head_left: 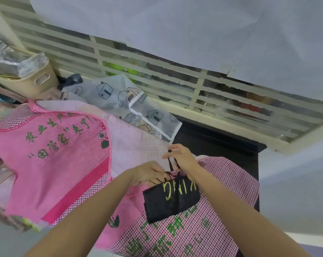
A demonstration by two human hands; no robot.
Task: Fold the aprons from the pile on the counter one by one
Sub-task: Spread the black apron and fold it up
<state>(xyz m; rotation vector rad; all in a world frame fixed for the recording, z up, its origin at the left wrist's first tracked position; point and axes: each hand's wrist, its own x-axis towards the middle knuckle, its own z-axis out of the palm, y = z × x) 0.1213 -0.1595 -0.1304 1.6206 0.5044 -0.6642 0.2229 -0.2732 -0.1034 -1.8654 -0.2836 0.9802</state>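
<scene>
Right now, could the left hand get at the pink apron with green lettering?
Probably yes: the pink apron lies uncovered beside the left hand, but its fingers grip the black strings.

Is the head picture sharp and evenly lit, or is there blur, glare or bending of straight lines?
Head view: soft, even light with no hard shadows or glare; the wide lens bends and tilts the window grille; the black folded apron and both hands, left hand and right hand, are fairly sharp; the frame edges and the basket look softer.
</scene>
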